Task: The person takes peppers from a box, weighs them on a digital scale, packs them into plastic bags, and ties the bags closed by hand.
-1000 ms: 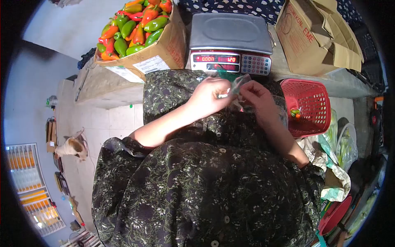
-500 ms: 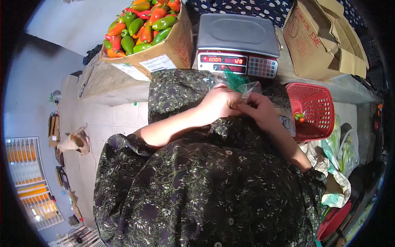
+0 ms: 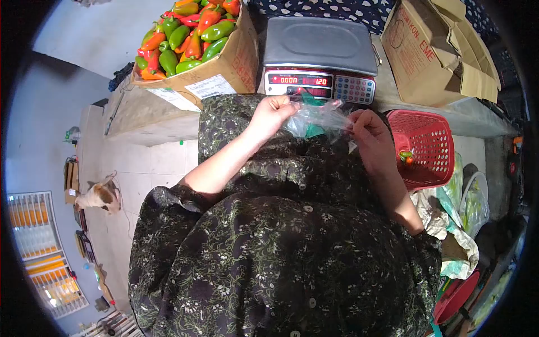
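A clear plastic bag (image 3: 323,119) with green patches is stretched between my two hands above my lap. My left hand (image 3: 270,115) pinches its left side between thumb and fingers. On the other side, my right hand (image 3: 370,130) grips the bag's right edge with bent fingers. Just beyond the bag stands a digital scale (image 3: 320,48) with a grey pan and a lit red display reading 1.20 on the right. Whether anything lies inside the bag is hard to make out.
A cardboard box full of red and green peppers (image 3: 179,42) stands left of the scale. An open cardboard box (image 3: 421,62) is at the right. Below it sits a red basket (image 3: 435,151) with a few peppers. A cat (image 3: 101,196) is on the floor at left.
My hands, close together before, have moved apart, the left one up and to the left. The bag, bunched up earlier, is now spread between them.
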A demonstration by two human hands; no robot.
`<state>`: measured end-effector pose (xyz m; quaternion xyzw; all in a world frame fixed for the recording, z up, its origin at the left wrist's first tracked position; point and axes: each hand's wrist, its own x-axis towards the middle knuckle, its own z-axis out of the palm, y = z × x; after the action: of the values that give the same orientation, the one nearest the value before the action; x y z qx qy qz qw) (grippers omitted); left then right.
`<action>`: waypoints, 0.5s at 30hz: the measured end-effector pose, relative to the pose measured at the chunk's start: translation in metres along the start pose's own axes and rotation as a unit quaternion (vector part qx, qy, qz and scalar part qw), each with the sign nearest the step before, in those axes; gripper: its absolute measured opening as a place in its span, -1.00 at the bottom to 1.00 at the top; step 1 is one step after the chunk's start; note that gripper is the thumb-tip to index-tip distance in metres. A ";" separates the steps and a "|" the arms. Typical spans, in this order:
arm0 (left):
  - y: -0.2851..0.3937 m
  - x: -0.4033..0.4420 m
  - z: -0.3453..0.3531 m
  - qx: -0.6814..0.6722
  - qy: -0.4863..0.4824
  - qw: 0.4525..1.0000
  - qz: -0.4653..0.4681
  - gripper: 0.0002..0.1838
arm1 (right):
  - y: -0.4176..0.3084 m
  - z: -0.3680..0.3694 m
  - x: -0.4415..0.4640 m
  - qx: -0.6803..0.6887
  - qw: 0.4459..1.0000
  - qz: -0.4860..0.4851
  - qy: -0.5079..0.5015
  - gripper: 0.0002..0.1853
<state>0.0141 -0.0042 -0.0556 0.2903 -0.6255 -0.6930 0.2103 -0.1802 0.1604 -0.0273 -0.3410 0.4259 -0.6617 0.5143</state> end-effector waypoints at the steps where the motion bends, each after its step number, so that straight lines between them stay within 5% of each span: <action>1: -0.007 0.002 -0.002 0.023 0.008 1.000 0.013 -0.81 | 0.003 0.001 0.000 0.010 1.000 0.011 0.007 -0.93; 4: 0.016 -0.009 0.032 -0.050 0.004 0.997 0.051 -0.89 | -0.001 0.007 0.001 -0.085 0.996 0.035 -0.010 -0.91; 7: 0.033 -0.017 0.038 0.103 -0.103 0.988 0.057 -0.71 | 0.003 0.016 -0.001 -0.196 0.977 0.060 -0.053 -0.87; 11: 0.032 -0.021 0.045 0.257 -0.102 0.956 0.099 -0.82 | 0.009 0.022 -0.001 -0.312 0.946 0.020 -0.090 -0.80; 15: 0.018 -0.019 0.043 0.197 -0.068 0.976 0.064 -0.88 | 0.002 0.019 0.000 -0.229 0.969 0.068 -0.064 -0.80</action>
<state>-0.0012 0.0379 -0.0325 0.2381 -0.7798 -0.5593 0.1496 -0.1628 0.1565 -0.0217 -0.4613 0.5545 -0.4867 0.4928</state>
